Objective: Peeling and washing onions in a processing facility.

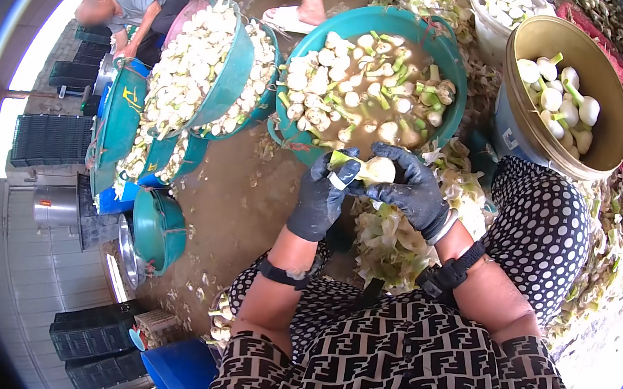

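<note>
My left hand (320, 195), in a dark glove with a white band on one finger, grips the green stem of a white garlic bulb (380, 171). From the other side my right hand (417, 191), also gloved, holds the round end of the same bulb between thumb and fingers. Just beyond both hands is a large green plastic tub (459, 85) of muddy water, full of bulbs with short green stems. To the right, a tall bucket (620, 130) holds several cleaner white bulbs. Peeled outer skins (392, 243) lie in a heap beneath my hands.
Green tubs heaped with garlic bulbs (198, 51) stand at the left, near a bending person (143, 11). Another person's foot in a sandal (293, 19) is behind the water tub. A white bucket (485, 27) holds more bulbs. Black crates (49, 138) and a blue container (179, 371) stand farther left.
</note>
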A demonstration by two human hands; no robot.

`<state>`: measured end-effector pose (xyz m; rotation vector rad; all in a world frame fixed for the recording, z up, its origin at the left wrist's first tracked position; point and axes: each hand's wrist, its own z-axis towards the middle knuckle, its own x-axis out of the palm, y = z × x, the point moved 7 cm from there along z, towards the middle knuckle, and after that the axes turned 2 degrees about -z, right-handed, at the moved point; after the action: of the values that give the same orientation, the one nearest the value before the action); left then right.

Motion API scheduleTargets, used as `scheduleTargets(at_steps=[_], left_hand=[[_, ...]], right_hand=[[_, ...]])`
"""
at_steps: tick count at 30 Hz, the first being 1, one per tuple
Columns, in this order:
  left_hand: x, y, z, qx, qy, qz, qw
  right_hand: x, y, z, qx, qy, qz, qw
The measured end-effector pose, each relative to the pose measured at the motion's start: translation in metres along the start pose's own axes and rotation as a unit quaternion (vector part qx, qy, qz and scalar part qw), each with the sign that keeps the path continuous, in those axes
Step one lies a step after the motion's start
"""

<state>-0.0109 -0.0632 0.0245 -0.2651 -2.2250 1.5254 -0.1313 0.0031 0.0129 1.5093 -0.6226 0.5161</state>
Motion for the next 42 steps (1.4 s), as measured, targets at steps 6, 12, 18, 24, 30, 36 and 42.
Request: scheduleTargets(at_steps=[6, 12, 18, 24, 30, 36, 42], left_hand=[[0.007, -0.007, -0.003, 0.017, 0.017, 0.074, 0.997], [0.001, -0.014, 0.008, 0.045, 0.056, 0.163, 0.984], [0.055, -0.108, -0.005, 0.278, 0.213, 0.619, 0.703], [0.08, -0.131, 0.007, 0.145, 0.278, 0.608, 0.729], [0.115, -0.244, 0.002, 0.049, 0.111, 0.555, 0.823], [0.088, -0.116, -0.001, -0.03, 0.111, 0.201, 0.973], [0.074, -0.04, 0.001, 0.056, 0.06, 0.133, 0.988]], right_hand=[[-0.013, -0.013, -0.001, 0.032, -0.064, -0.003, 0.997], [-0.006, -0.039, 0.007, 0.083, -0.038, 0.308, 0.947], [0.059, -0.016, -0.01, 0.337, 0.118, 0.45, 0.818], [0.072, 0.022, -0.012, 0.226, 0.192, 0.391, 0.872], [0.036, 0.032, 0.003, 0.146, 0.078, 0.48, 0.862], [0.018, 0.035, 0.001, 0.126, 0.061, 0.492, 0.859], [-0.015, 0.039, -0.004, 0.063, -0.044, 0.184, 0.98]])
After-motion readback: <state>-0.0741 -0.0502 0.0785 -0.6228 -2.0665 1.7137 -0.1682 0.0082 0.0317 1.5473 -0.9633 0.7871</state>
